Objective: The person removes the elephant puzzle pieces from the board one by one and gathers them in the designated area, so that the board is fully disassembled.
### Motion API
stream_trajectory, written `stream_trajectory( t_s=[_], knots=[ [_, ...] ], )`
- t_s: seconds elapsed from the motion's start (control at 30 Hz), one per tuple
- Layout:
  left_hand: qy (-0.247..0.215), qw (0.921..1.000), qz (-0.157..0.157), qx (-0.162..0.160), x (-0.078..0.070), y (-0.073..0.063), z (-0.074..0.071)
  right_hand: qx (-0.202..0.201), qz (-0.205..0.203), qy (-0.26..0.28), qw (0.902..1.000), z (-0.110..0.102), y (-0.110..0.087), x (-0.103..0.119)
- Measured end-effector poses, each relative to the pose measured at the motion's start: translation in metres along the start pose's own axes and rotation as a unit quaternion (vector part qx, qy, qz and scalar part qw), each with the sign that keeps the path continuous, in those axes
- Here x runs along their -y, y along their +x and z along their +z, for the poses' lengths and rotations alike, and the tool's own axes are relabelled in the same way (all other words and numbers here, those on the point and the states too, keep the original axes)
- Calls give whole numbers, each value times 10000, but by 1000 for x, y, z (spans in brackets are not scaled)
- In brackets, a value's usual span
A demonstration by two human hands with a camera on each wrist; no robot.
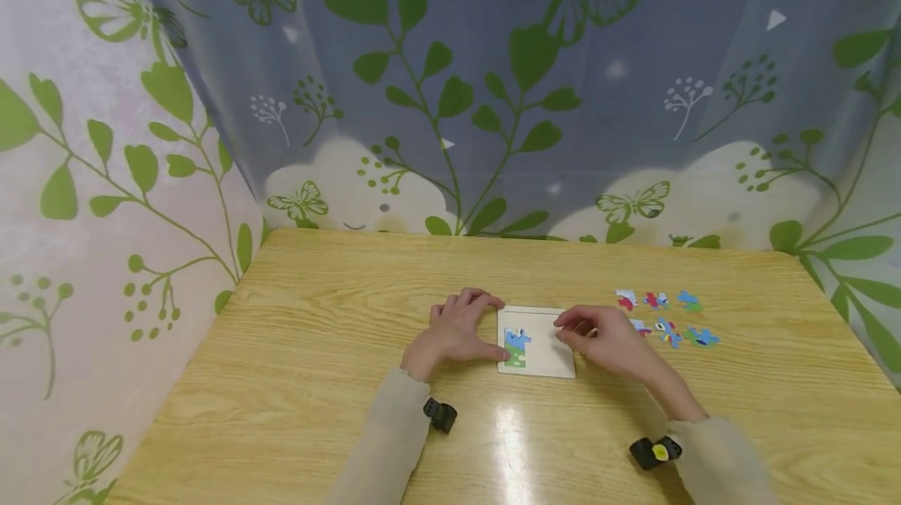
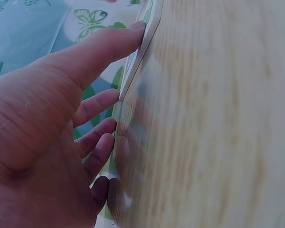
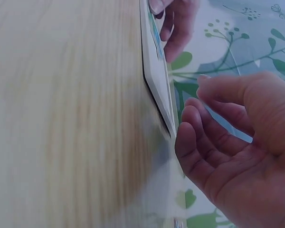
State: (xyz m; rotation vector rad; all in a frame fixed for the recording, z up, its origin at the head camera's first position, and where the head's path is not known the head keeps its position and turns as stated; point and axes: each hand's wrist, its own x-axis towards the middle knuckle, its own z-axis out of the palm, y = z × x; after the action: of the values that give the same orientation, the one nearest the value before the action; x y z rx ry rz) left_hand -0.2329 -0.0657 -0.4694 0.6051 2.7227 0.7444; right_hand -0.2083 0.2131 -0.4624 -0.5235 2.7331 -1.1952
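Observation:
A small white puzzle board lies on the table in the head view, with joined blue and green jigsaw pieces along its left side. My left hand has its fingers spread at the board's left edge. Its thumb rests on the lower left of the board, and the index fingertip touches near the upper left corner. Over the board's right edge hovers my right hand, fingers loosely bent. In the right wrist view nothing shows between its thumb and fingertips.
Several loose jigsaw pieces lie in two rows to the right of the board, one partly behind the right hand. The wooden table ends at a patterned curtain at the back. Both wrists wear black cameras.

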Motion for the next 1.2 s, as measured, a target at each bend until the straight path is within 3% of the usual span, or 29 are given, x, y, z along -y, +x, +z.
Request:
stream_trajectory(
  t_s=[0.57,1.2],
  knots=[
    [33,10000,2,38,-1,0,-2,345,-33,-77,9994,28,26,15],
    [-87,9999,-72,70,-3,-1,-3,577,-243,-316,9975,34,34,19]
  ],
)
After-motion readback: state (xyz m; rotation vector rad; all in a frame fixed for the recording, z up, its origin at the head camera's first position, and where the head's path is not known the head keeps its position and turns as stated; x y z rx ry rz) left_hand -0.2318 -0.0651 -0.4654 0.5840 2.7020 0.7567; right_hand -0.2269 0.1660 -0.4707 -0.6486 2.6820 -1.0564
